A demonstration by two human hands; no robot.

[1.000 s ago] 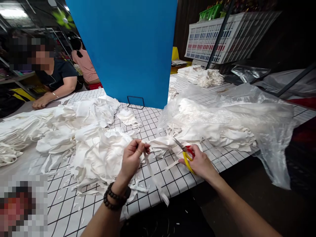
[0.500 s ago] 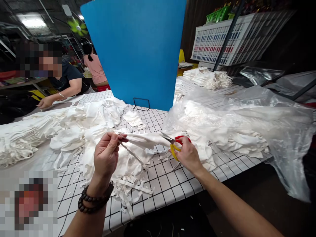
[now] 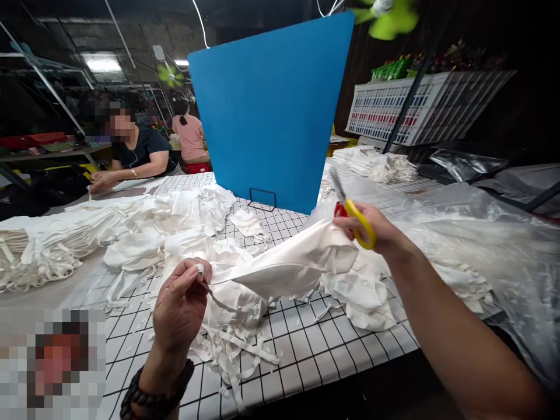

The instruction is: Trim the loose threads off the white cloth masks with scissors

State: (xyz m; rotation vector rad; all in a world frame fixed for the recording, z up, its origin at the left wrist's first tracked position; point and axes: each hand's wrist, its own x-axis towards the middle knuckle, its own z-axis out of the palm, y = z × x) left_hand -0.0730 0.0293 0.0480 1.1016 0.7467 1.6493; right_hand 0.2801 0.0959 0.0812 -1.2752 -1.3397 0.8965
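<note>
Right now both hands share one white fabric piece (image 3: 289, 265), stretched above the grid-patterned table (image 3: 306, 344). The left hand (image 3: 181, 306) pinches the near end between thumb and fingertips, closed tight on the cloth, with a thin strip dangling beneath the pinch. The right hand (image 3: 371, 227) is raised at the far end, fingers curled shut through the yellow and red handles of the scissors (image 3: 350, 207) while also gripping the cloth's upper corner (the blades look closed and point up and away, clear of the fabric). So the piece's long axis runs from lower left, at the left hand, up to the right, at the right hand, sagging slightly between them; the scissors sit just at the cloth's right end. Beneath lie white offcuts (image 3: 236, 347), with a heap of white pieces (image 3: 144, 233) to the left and a clear plastic bag (image 3: 481, 233) to the right. Behind stands a blue divider (image 3: 271, 116); another person (image 3: 140, 154) sits far left.
</note>
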